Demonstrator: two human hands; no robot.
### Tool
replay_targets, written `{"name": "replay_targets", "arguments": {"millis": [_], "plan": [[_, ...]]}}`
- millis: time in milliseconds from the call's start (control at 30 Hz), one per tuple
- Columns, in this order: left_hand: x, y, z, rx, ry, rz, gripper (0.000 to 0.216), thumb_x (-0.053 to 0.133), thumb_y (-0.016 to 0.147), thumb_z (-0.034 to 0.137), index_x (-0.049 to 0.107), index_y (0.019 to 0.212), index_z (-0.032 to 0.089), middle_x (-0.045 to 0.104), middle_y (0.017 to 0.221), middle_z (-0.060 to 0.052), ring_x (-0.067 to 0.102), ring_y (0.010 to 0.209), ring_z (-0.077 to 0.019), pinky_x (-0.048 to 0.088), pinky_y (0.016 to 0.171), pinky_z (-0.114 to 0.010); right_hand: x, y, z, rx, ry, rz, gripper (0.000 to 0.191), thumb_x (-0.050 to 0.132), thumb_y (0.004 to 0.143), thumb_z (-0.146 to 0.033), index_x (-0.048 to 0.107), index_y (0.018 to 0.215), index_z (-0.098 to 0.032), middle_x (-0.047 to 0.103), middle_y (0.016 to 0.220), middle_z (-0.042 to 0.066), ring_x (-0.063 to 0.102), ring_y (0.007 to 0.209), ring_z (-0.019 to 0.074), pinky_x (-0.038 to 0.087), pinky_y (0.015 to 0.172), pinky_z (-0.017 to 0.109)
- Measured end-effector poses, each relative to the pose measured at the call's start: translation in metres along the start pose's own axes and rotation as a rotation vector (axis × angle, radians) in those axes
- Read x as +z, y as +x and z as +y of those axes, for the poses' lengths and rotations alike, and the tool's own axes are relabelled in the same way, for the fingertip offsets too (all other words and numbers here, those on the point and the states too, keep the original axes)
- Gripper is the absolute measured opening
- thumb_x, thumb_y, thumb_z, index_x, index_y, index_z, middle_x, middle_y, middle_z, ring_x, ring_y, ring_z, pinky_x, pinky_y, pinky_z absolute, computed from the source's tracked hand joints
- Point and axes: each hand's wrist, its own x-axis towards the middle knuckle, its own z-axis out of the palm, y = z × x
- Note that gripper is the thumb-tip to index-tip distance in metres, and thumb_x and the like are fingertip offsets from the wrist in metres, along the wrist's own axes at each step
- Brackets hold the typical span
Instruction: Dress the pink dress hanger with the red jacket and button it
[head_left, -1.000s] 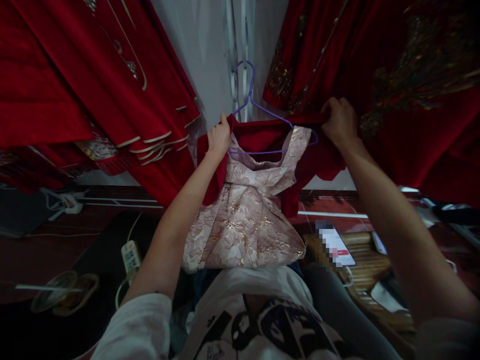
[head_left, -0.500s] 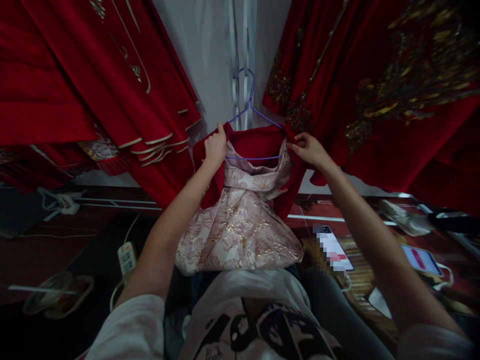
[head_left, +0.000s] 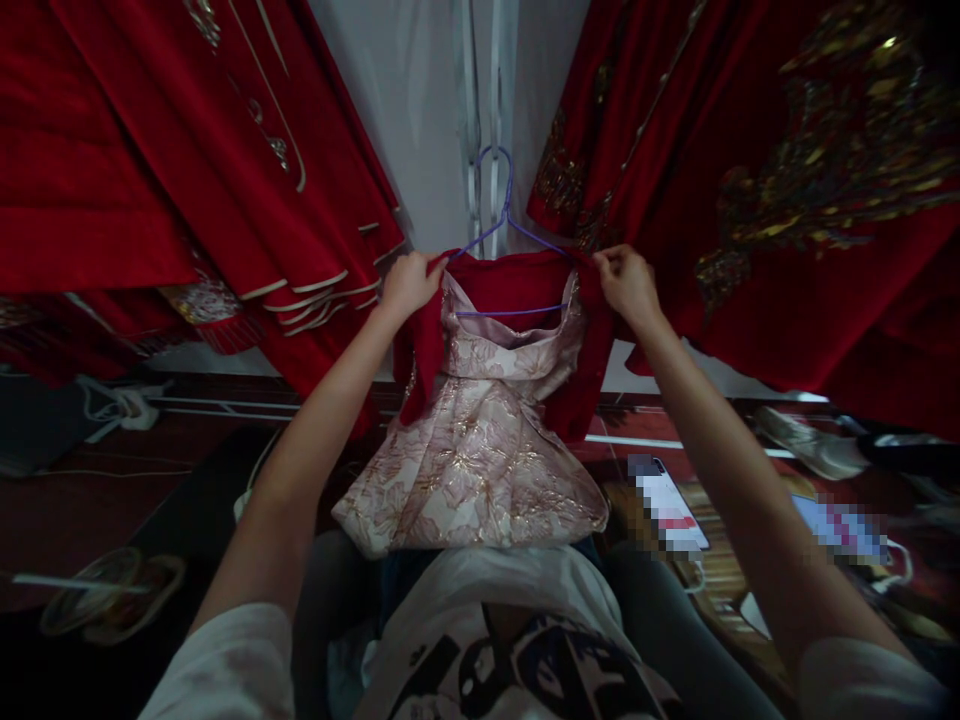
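Note:
A small pink-and-gold brocade dress (head_left: 480, 450) hangs on a purple wire hanger (head_left: 501, 215), with a little red jacket (head_left: 517, 280) draped over its shoulders. My left hand (head_left: 409, 283) pinches the jacket's left shoulder edge. On the other side, my right hand (head_left: 626, 285) is closed on the jacket's right shoulder. The hanger's hook is caught on white cords on the wall. The dress's hem rests near my lap.
Large red embroidered garments hang to the left (head_left: 150, 180) and right (head_left: 787, 200). Two phones (head_left: 667, 505) lie on a woven surface at lower right. A power strip, cables (head_left: 120, 405) and plates with a stick (head_left: 105, 595) sit on the dark floor to the left.
My right hand came in from the large red garment on the right to the small jacket's right shoulder. My left hand shifted slightly left and up. The jacket now sits squarer on the hanger.

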Motion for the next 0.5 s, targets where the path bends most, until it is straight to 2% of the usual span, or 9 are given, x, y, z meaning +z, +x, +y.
{"name": "replay_targets", "arguments": {"millis": [167, 233, 300, 367, 500], "plan": [[-0.016, 0.028, -0.029, -0.002, -0.250, 0.156, 0.032, 0.053, 0.087, 0.042, 0.065, 0.094, 0.014, 0.067, 0.085, -0.008, 0.061, 0.093, -0.0207, 0.045, 0.087, -0.029, 0.000, 0.025, -0.008, -0.069, 0.046, -0.184, 0.042, 0.067, 0.074, -0.056, 0.058, 0.088, -0.017, 0.057, 0.065, 0.001, 0.058, 0.068, 0.0188, 0.047, 0.069, 0.034], [-0.013, 0.028, -0.032, -0.041, -0.318, 0.225, 0.030, 0.053, 0.087, 0.042, 0.062, 0.091, 0.014, 0.065, 0.083, -0.006, 0.060, 0.087, -0.0177, 0.046, 0.083, -0.027, -0.005, 0.033, -0.010, -0.059, 0.041, -0.172, 0.038, 0.070, 0.071, -0.051, 0.058, 0.082, -0.017, 0.058, 0.067, 0.003, 0.056, 0.067, 0.0186, 0.047, 0.067, 0.034], [-0.008, 0.021, -0.033, -0.077, -0.327, 0.281, 0.027, 0.057, 0.085, 0.043, 0.060, 0.089, 0.016, 0.062, 0.083, -0.004, 0.058, 0.082, -0.0154, 0.046, 0.080, -0.026, -0.008, 0.036, -0.011, -0.006, 0.063, -0.105, 0.032, 0.068, 0.074, -0.047, 0.057, 0.080, -0.018, 0.059, 0.070, 0.004, 0.056, 0.068, 0.0185, 0.047, 0.066, 0.034], [-0.005, 0.005, -0.032, -0.064, -0.317, 0.286, 0.026, 0.060, 0.083, 0.043, 0.057, 0.085, 0.017, 0.060, 0.081, -0.003, 0.057, 0.079, -0.0141, 0.046, 0.077, -0.025, -0.006, 0.029, -0.010, 0.042, 0.088, -0.095, 0.028, 0.066, 0.076, -0.044, 0.054, 0.079, -0.019, 0.058, 0.071, 0.003, 0.056, 0.067, 0.0177, 0.048, 0.063, 0.033], [-0.008, -0.031, -0.025, 0.042, -0.237, 0.153, 0.026, 0.057, 0.083, 0.045, 0.055, 0.077, 0.019, 0.055, 0.068, 0.000, 0.056, 0.070, -0.0148, 0.043, 0.069, -0.025, 0.001, -0.011, -0.008, 0.096, 0.096, -0.264, 0.033, 0.072, 0.069, -0.043, 0.050, 0.079, -0.020, 0.054, 0.066, -0.001, 0.053, 0.058, 0.0146, 0.047, 0.055, 0.030]]}}
